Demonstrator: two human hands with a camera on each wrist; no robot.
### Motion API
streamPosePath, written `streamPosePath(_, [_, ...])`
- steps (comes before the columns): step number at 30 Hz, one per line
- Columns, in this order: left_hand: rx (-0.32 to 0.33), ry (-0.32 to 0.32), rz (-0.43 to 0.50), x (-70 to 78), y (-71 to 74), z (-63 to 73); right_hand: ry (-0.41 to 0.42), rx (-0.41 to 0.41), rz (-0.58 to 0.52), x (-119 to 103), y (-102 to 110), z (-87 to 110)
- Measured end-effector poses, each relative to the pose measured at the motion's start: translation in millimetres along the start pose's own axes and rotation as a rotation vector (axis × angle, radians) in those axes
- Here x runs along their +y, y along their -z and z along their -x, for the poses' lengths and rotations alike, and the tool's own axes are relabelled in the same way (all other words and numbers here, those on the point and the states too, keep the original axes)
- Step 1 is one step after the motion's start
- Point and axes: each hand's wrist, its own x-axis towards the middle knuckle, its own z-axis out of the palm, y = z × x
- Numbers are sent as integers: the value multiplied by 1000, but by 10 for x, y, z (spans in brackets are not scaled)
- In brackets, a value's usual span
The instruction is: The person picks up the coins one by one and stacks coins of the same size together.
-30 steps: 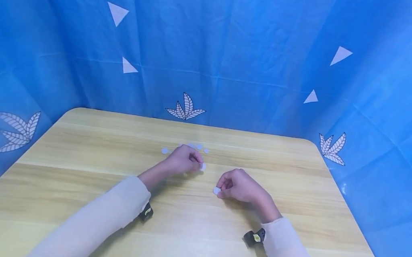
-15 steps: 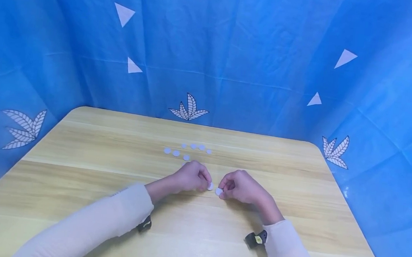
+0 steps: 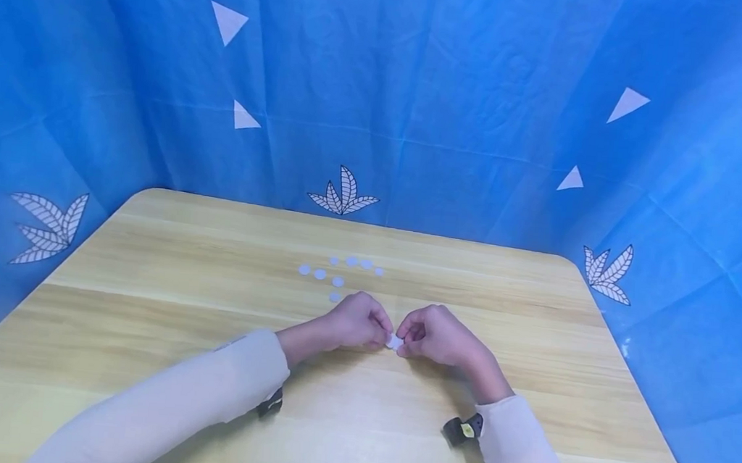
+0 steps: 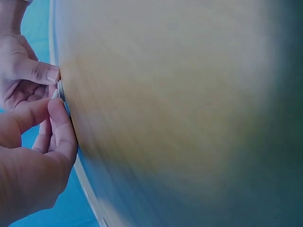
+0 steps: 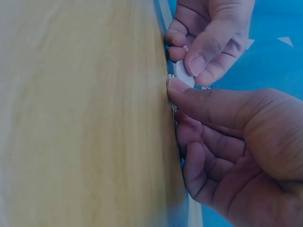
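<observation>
In the head view my left hand [image 3: 355, 321] and right hand [image 3: 438, 335] meet over the middle of the table, fingertips almost together. Between the left thumb and fingers is pinched a small round white disc [image 5: 183, 74], standing tilted in the right wrist view. My right thumb and fingers grip another white disc [image 4: 60, 89], seen edge-on in the left wrist view and mostly covered by fingertips. The two discs overlap in the head view, close over the wood. What the discs are made of does not show.
Several more loose white discs [image 3: 337, 281] lie flat on the wooden table [image 3: 211, 262], beyond the left hand. A blue curtain [image 3: 471, 123] with white triangles and leaf prints hangs along the back and sides. Each wrist wears a small black camera [image 3: 460, 431].
My left hand has come from near the loose discs toward the right and nearer, bringing its disc up against the one in the right hand. The right hand stays nearly where it was.
</observation>
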Motion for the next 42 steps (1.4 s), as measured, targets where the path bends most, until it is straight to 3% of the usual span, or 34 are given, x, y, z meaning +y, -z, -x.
streamPosePath(10, [12,17,-45,79,-40,-29,4,-11,-20,-9,12,-3])
streamPosePath(20, [94,131,27,164,-104,-46,15,-18,-4,-29,23,-4])
streamPosePath(42, [88,121,5,198,-140,-53,42,-15,11,-39,47,2])
